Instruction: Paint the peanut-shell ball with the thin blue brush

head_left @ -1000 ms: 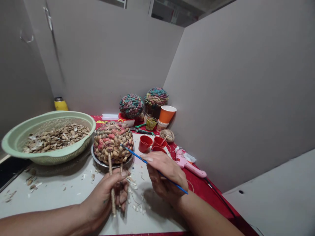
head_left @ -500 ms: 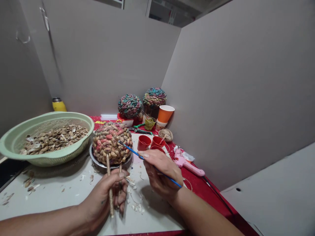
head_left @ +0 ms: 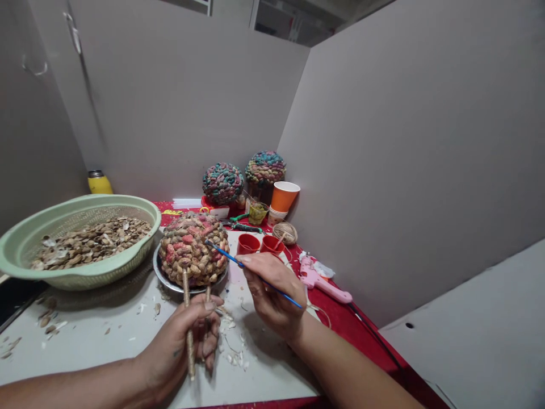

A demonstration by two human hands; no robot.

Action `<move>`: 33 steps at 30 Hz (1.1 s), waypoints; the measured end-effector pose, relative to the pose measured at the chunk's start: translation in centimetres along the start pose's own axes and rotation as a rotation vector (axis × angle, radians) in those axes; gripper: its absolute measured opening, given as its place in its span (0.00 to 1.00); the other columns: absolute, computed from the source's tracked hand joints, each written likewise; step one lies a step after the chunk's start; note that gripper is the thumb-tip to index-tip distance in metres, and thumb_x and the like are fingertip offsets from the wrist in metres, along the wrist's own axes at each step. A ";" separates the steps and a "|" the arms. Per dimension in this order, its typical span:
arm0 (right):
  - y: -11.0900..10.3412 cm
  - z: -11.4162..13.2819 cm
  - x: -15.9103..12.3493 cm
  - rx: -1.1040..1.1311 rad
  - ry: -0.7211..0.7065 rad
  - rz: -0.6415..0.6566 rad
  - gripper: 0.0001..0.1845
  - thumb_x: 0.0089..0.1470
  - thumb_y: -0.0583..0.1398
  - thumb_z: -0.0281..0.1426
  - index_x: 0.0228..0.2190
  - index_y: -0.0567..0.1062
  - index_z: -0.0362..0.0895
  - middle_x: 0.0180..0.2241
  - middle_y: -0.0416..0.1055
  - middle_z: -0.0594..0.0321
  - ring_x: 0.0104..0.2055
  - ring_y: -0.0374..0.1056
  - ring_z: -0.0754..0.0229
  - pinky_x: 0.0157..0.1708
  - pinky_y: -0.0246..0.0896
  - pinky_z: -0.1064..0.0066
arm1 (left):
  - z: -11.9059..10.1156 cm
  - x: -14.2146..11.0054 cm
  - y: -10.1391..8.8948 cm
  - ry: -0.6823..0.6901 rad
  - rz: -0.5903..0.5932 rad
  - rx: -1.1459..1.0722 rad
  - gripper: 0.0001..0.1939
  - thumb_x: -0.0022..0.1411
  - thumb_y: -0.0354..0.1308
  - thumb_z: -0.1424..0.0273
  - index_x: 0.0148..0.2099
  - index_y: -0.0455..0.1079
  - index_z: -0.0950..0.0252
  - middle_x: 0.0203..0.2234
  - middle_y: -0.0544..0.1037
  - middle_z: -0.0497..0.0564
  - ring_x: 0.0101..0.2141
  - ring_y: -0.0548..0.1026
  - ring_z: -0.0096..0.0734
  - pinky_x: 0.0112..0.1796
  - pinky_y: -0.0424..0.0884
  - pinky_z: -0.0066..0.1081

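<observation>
A ball covered in peanut shells, partly painted red, rests on a metal plate in the middle of the table. Two twine-wrapped sticks run from its underside toward me. My left hand is closed around those sticks. My right hand pinches a thin blue paintbrush, whose tip touches the right side of the ball.
A green colander of peanut shells sits at the left. Red cups, a twine ball, an orange paper cup, two painted shell balls and a yellow flask stand behind. A pink glue gun lies at the right. Grey partition walls enclose the table.
Both hands have shifted slightly left with the view; the brush tip stays at the ball's right side. The grips are unchanged.
</observation>
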State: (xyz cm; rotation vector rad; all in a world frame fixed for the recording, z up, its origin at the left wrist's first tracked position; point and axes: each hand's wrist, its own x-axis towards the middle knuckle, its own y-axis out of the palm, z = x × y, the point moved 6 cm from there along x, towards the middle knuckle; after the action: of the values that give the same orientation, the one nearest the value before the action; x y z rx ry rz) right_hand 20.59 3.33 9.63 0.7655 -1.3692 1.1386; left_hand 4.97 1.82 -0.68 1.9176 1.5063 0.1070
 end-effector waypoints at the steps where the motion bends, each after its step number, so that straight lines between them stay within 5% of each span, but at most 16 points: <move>1: 0.1 0.0 0.0 0.003 0.009 0.006 0.22 0.58 0.62 0.16 0.51 0.78 0.46 0.39 0.85 0.56 0.40 0.83 0.55 0.40 0.81 0.63 | 0.0 0.0 0.0 0.001 0.003 0.000 0.23 0.51 0.71 0.58 0.45 0.71 0.64 0.22 0.74 0.42 0.18 0.64 0.23 0.19 0.69 0.26; 19: -0.4 0.6 0.1 0.018 -0.031 -0.012 0.23 0.57 0.61 0.16 0.53 0.78 0.44 0.35 0.84 0.56 0.35 0.81 0.56 0.35 0.79 0.65 | -0.7 -0.1 0.4 -0.010 -0.028 0.004 0.29 0.45 0.75 0.55 0.44 0.72 0.66 0.21 0.74 0.42 0.17 0.63 0.22 0.18 0.68 0.25; 28: -7.3 -1.3 1.3 -0.266 0.064 -0.304 0.22 0.57 0.67 0.19 0.51 0.81 0.49 0.39 0.83 0.61 0.35 0.81 0.58 0.38 0.79 0.65 | -0.3 0.1 -0.1 -0.019 -0.035 -0.007 0.31 0.48 0.74 0.56 0.49 0.73 0.69 0.22 0.74 0.42 0.19 0.65 0.23 0.19 0.67 0.25; 33: -8.9 -3.5 1.9 -0.472 0.207 -0.044 0.09 0.63 0.63 0.28 0.44 0.82 0.47 0.39 0.85 0.59 0.37 0.82 0.57 0.39 0.78 0.67 | -0.4 0.4 -0.2 -0.001 -0.012 0.000 0.31 0.50 0.74 0.55 0.50 0.73 0.69 0.22 0.74 0.42 0.19 0.62 0.22 0.19 0.68 0.27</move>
State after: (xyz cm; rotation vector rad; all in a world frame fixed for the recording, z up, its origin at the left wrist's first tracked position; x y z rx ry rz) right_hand 29.73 4.11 12.84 0.3252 -1.3642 0.7887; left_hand 4.77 2.35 -0.66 1.9084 1.5168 0.1001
